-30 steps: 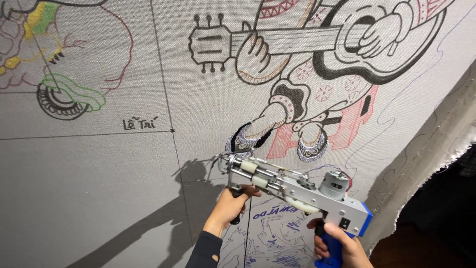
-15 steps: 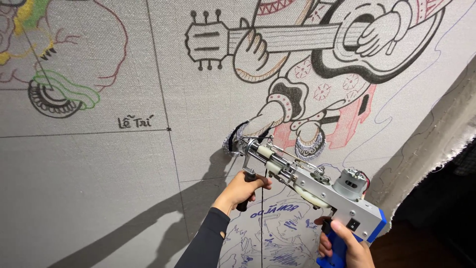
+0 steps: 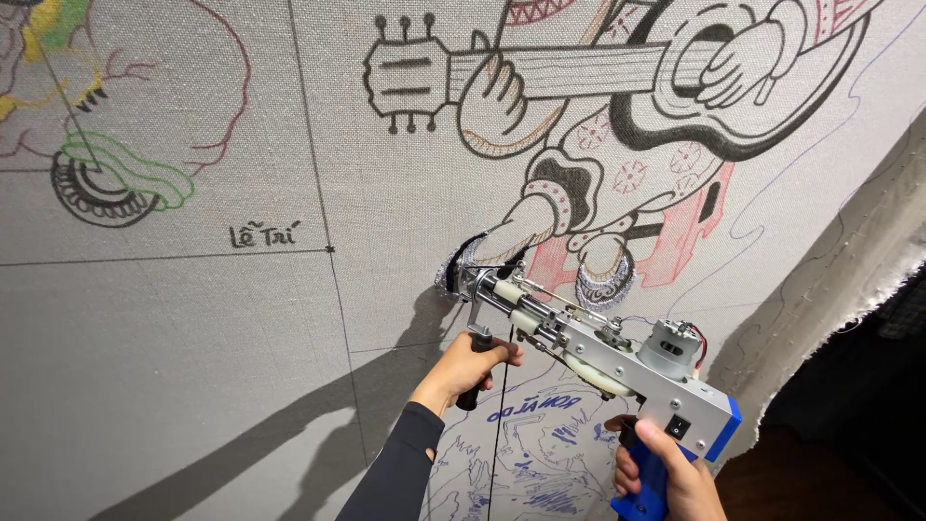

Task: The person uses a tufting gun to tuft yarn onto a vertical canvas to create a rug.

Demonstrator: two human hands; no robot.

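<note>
- The right hand [image 3: 666, 478] is clamped round the blue rear grip of the tufting gun [image 3: 598, 352], nearest the viewer.
- The left hand [image 3: 468, 367] is closed on the gun's black front handle, up and left of the right hand.
- The gun's long axis runs up-left; its needle tip touches the stretched grey cloth [image 3: 193, 367] at the drawn guitar player's [image 3: 617, 145] foot.

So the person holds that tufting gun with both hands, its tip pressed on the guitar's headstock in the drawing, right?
Not quite. Both hands, left hand and right hand, do hold the tufting gun, but the head view shows its tip on the figure's shoe lower down, not the guitar's headstock.
</note>
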